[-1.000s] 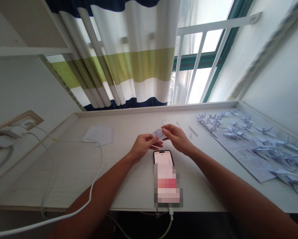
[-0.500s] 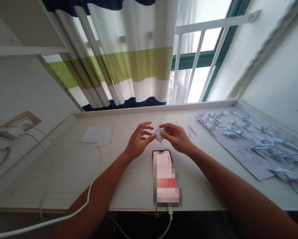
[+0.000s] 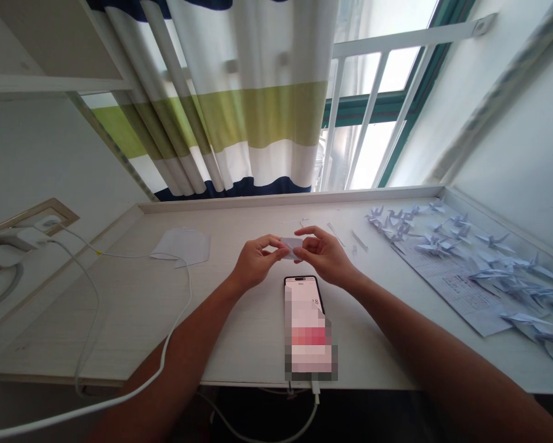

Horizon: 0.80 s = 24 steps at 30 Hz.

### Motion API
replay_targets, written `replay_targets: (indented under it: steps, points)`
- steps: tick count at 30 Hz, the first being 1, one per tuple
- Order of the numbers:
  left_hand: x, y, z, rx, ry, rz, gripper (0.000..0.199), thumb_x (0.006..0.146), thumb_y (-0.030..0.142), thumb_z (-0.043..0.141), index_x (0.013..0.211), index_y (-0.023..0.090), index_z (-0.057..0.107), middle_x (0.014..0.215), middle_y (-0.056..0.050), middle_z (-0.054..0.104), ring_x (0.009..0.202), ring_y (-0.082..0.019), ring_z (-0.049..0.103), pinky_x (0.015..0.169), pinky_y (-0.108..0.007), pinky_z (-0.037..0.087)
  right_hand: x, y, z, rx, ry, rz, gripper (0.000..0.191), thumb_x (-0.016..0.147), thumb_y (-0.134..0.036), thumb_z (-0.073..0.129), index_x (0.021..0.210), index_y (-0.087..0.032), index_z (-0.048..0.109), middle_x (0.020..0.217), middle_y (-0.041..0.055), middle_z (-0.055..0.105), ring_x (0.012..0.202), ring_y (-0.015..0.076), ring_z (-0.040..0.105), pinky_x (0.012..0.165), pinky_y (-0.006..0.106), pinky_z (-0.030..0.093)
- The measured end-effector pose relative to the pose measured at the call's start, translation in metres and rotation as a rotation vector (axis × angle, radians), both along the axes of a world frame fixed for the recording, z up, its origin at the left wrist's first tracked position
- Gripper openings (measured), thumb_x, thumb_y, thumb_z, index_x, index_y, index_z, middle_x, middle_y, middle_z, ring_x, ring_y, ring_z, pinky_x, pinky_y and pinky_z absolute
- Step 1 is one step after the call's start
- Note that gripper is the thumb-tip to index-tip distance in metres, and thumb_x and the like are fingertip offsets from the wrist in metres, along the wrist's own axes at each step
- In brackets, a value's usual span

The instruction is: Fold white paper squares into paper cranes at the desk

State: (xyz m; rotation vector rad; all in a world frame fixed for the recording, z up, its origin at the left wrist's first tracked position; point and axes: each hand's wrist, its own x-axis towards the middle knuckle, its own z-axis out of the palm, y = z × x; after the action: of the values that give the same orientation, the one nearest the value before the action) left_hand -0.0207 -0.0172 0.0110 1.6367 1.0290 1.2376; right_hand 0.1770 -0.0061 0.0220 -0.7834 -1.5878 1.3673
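A small folded piece of white paper [image 3: 291, 247] is held up between my two hands, above the desk and just beyond the phone. My left hand [image 3: 258, 261] pinches its left edge between thumb and fingers. On the other side, my right hand [image 3: 325, 255] grips it with the thumb against its face, the index finger raised over the top. The fingertips hide part of the paper's edges. Below my hands lies a phone [image 3: 302, 307] with its screen lit and partly blurred out.
Several folded paper cranes [image 3: 438, 246] crowd the right side, some on a printed sheet [image 3: 465, 307]. Loose white paper sheets [image 3: 184, 246] lie at the left. Thin paper strips [image 3: 359, 240] are behind my right hand. A white charging cable [image 3: 189, 295] crosses the left side over my forearm.
The paper has turned from a diamond with its point down to a flatter, wider position. My left fingers, spread before, have closed onto its left edge.
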Motion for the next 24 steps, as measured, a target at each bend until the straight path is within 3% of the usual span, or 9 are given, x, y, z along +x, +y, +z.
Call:
replay_targets:
  steps: [4,13,20,24]
  points:
    - [0.005,0.001,-0.003,-0.069,-0.088,0.038,0.027,0.08,0.04,0.078,0.08,0.014,0.071,0.09,-0.006,0.07,0.079,-0.016,0.066,0.073,-0.029,0.055,-0.004,-0.001,-0.002,0.008,-0.017,-0.033,0.037,0.081,-0.039,0.077,0.109,-0.021,0.06,0.061,-0.0084,0.052,0.06,0.0136,0.06,0.073,0.04,0.063]
    - [0.004,0.001,-0.001,-0.154,-0.239,0.033,0.032,0.069,0.032,0.087,0.079,0.014,0.063,0.077,-0.001,0.068,0.073,-0.013,0.065,0.072,-0.028,0.054,-0.006,-0.004,-0.002,0.087,-0.098,-0.059,0.033,0.086,-0.041,0.073,0.109,-0.021,0.061,0.071,-0.0017,0.065,0.073,0.0192,0.071,0.076,0.04,0.062]
    - [0.009,0.0,0.0,-0.135,-0.304,0.145,0.038,0.064,0.033,0.09,0.076,0.015,0.058,0.07,0.003,0.063,0.066,-0.011,0.063,0.069,-0.026,0.054,-0.007,-0.005,0.001,0.008,-0.069,-0.03,0.041,0.085,-0.045,0.074,0.114,-0.02,0.059,0.084,0.0038,0.074,0.079,0.0212,0.074,0.08,0.042,0.061]
    - [0.012,0.0,-0.001,-0.159,-0.337,0.174,0.039,0.062,0.034,0.091,0.076,0.015,0.059,0.071,0.002,0.066,0.069,-0.012,0.065,0.072,-0.028,0.055,-0.008,-0.004,-0.003,0.004,-0.05,-0.072,0.047,0.08,-0.044,0.079,0.115,-0.02,0.059,0.078,0.0019,0.073,0.075,0.021,0.074,0.079,0.04,0.061]
